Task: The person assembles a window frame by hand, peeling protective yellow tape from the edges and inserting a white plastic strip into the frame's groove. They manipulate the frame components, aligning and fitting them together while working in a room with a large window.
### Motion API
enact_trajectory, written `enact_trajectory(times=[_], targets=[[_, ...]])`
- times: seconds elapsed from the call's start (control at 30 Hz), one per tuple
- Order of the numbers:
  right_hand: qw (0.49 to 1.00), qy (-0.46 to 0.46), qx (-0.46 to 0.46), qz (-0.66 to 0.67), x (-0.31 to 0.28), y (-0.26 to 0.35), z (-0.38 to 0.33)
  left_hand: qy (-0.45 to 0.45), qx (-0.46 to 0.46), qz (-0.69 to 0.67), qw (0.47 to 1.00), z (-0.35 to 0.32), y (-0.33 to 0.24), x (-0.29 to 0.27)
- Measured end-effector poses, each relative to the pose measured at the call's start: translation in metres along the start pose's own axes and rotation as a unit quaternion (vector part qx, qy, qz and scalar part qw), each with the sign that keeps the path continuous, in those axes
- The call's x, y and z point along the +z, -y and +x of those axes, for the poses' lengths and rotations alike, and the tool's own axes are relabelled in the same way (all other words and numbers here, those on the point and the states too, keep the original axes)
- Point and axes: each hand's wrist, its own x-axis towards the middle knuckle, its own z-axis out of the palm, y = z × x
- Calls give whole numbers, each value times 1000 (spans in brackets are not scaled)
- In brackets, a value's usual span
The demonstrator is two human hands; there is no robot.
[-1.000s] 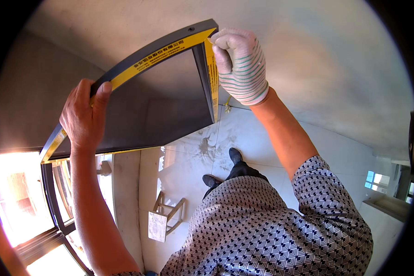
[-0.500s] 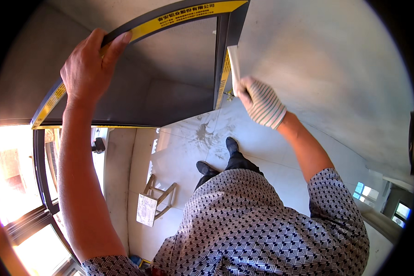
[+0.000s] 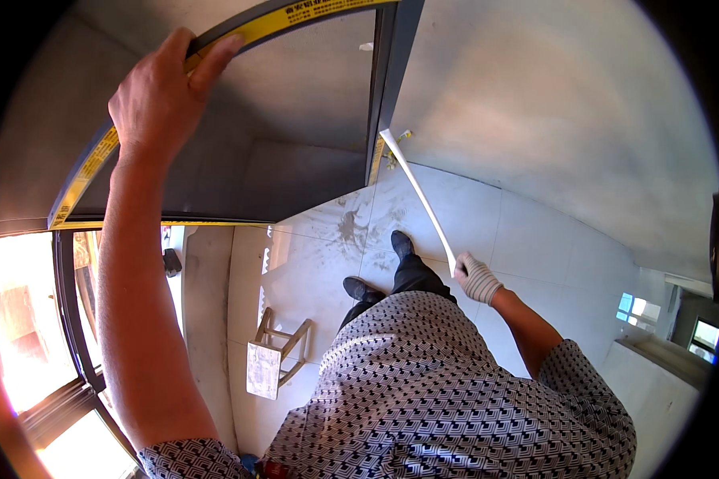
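Note:
My bare left hand [image 3: 158, 102] is closed over the upper edge of a dark-framed screen panel [image 3: 388, 68], thumb on the near side. Yellow printed protective film [image 3: 276, 24] runs along that edge. In a striped work glove, my right hand [image 3: 477, 279] is closed on the lower end of a long white strip of film [image 3: 420, 195]. The strip stretches taut up to the panel's right side bar, where its upper end meets the yellow film [image 3: 375, 162]. My right fingertips are partly hidden by the grip.
A small wooden stool [image 3: 265, 367] stands on the pale tiled floor [image 3: 327, 263], left of my feet. Dark smudges mark the tiles ahead of my shoes [image 3: 403, 243]. To the left are bright windows [image 3: 24, 319]; a plain wall [image 3: 551, 104] rises on the right.
My right hand has moved down and toward my body, drawing out a much longer length of the white strip. The panel has shifted slightly left, with my left hand still on it.

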Motion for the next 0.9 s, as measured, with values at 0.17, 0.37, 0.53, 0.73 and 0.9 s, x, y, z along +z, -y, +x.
enact_trajectory(times=[0.17, 0.37, 0.53, 0.73, 0.9], targets=[[987, -69, 47, 136, -10, 15, 9, -35, 13, 36, 999, 17, 7, 17], [981, -45, 95, 165, -13, 43, 7, 13, -12, 41, 999, 26, 8, 17], [984, 48, 104, 135, -24, 70, 12, 37, -13, 43, 998, 19, 13, 7], [993, 28, 95, 59, -34, 68, 16, 12, -22, 83, 996, 20, 5, 0], [991, -22, 111, 65, -42, 55, 25, 23, -8, 95, 995, 44, 2, 18]])
